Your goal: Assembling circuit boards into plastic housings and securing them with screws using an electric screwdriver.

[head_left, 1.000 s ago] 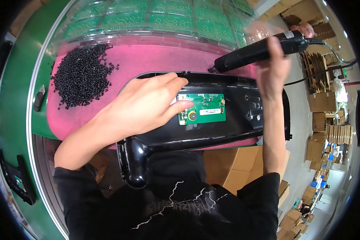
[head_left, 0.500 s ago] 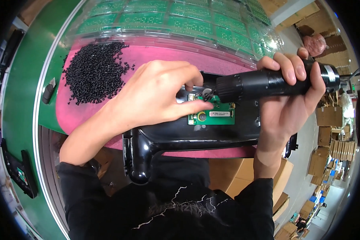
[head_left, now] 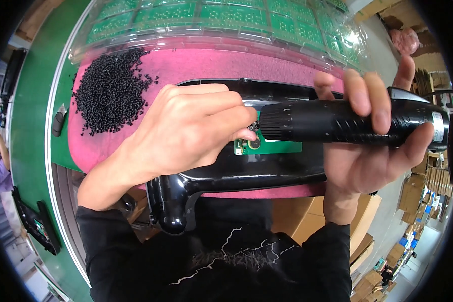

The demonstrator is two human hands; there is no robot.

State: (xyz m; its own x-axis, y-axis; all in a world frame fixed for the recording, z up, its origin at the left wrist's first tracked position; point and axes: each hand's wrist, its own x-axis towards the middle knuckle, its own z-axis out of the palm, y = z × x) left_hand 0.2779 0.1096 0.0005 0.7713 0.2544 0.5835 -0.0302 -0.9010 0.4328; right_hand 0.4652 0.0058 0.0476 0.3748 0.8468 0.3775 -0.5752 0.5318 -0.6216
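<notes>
In my right hand (head_left: 372,151) lies a thick black electric screwdriver (head_left: 312,121), held level with its ribbed nose pointing left; thumb and fingers are loosely around it. My left hand (head_left: 186,128) is closed in a pinch at that nose, with a few small dark screws (head_left: 253,127) at its fingertips. Under both hands is a black plastic housing (head_left: 251,173) with a handle-like arm bending toward me. A green circuit board (head_left: 282,147) sits in it, partly covered by the left fingers and the screwdriver. The screwdriver's bit is hidden.
The housing rests on a pink mat (head_left: 196,65). A heap of small black screws (head_left: 110,93) lies at its left. Clear plastic trays of green boards (head_left: 226,20) stand behind. A black-handled small tool (head_left: 59,123) is on the green table. Cardboard boxes (head_left: 307,216) stand below right.
The screwdriver has tilted level and its nose has moved slightly left and down. My left fingers have closed from a spread grip into a pinch. My right fingers have loosened and shifted on the screwdriver.
</notes>
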